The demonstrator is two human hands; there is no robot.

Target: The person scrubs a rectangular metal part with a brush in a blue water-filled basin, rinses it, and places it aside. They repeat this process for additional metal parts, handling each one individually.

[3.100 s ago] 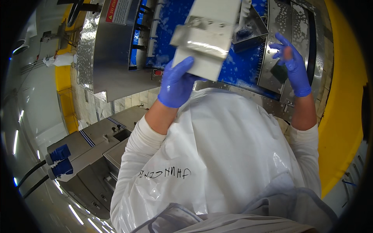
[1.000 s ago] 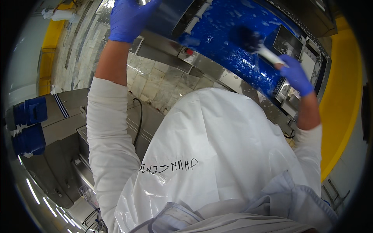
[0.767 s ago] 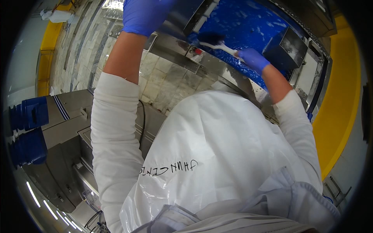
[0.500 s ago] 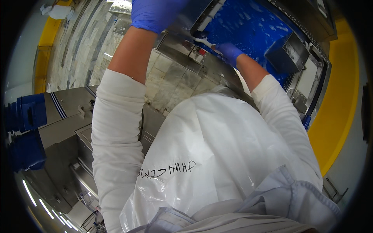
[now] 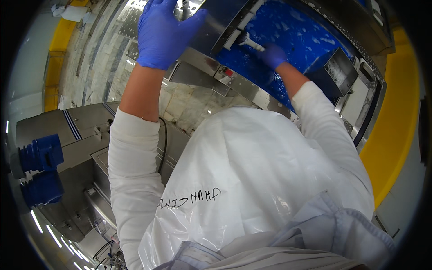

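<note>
It looks like an industrial plant: steel machinery (image 5: 219,28), a foam-flecked blue belt (image 5: 290,33), bulky blue plugs (image 5: 47,153).

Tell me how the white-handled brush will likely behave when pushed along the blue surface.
The white-handled brush is probably stiff: its handle shows no sag. It may slip easily, since foam dots the blue surface around it. It looks fairly light, as the right hand alone holds it.

Head view looks down over left hand (image 5: 165,38) and right hand (image 5: 272,56).
</note>
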